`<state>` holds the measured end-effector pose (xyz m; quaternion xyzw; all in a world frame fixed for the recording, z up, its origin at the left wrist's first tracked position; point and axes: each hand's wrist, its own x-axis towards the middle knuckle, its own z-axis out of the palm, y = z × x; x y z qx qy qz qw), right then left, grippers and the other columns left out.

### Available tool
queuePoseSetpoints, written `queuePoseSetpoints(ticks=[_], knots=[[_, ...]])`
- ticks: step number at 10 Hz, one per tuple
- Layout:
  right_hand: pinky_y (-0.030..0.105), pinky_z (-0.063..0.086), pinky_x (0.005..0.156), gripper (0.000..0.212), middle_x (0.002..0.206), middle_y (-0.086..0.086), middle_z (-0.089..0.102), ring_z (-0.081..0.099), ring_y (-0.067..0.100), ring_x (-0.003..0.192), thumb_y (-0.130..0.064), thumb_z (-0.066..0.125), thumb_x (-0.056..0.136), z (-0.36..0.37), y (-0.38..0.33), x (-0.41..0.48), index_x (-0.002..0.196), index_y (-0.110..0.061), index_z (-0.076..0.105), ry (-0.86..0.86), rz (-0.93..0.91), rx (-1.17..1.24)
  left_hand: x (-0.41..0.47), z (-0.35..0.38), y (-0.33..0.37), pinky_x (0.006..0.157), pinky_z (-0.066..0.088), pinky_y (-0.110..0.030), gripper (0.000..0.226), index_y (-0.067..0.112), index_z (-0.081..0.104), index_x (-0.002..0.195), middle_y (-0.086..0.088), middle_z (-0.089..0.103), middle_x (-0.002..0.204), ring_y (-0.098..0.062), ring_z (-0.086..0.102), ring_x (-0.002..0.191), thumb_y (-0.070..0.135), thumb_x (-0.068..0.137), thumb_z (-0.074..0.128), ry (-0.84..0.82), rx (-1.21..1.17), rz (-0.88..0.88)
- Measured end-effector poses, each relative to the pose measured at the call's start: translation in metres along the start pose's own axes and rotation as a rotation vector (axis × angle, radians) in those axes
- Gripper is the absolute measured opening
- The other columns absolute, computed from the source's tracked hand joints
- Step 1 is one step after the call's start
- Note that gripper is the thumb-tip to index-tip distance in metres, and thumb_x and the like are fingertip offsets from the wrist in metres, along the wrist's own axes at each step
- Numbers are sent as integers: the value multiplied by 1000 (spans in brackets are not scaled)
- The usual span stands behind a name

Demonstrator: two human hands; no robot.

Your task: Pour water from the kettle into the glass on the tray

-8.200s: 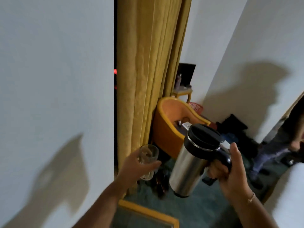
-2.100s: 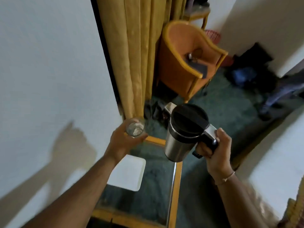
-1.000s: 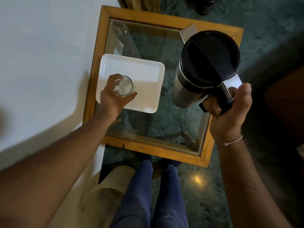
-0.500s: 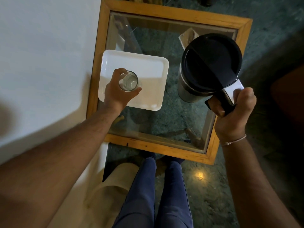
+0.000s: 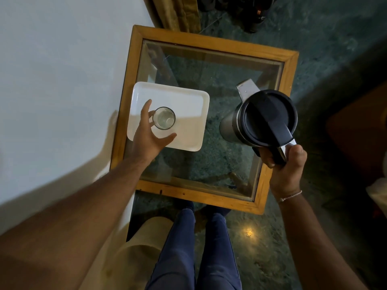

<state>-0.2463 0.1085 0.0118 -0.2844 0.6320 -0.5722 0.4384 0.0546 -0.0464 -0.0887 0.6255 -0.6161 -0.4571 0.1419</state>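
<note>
- So the glass (image 5: 164, 118) is standing upright on the white tray (image 5: 189, 105), and the left hand (image 5: 151, 135) is spread wide beside it, fingers loose, maybe just brushing the near side of the rim.
- Right hand (image 5: 283, 168) is wrapped tight around the handle of the steel kettle (image 5: 259, 120), held upright with its black lid closed, well off to the right of the glass over the glass-topped table (image 5: 213, 84).
- Looks like the setting-down part is done and no pouring has started. The next move would be swinging the kettle across, spout over the glass mouth, then tipping slowly.
- Plenty of open table between the two hands for that.
- The glass mouth is narrow and the left hand sits close, so watch for splashes. Tray's near edge is right by the left thumb.
</note>
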Motion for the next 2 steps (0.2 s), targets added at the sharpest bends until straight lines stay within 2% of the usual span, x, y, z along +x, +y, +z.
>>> queuePoseSetpoints(ticks=[1, 2], knots=[[49, 32, 52, 92, 56, 27, 47, 43, 38, 50, -81, 39, 98, 2, -8, -5, 64, 3, 51, 101, -30, -179, -22, -9, 13, 117, 55, -54, 121, 41, 16, 171, 0, 42, 172, -23, 47, 154, 41, 80, 96, 82, 146, 13], [49, 39, 62, 72, 74, 25, 53, 51, 34, 67, -64, 43, 107, 0, -21, -25, 82, 1, 59, 246, -59, -316, -51, -22, 34, 113, 58, -60, 116, 37, 17, 171, -4, 41, 172, -28, 47, 154, 41, 82, 92, 179, 238, 74]])
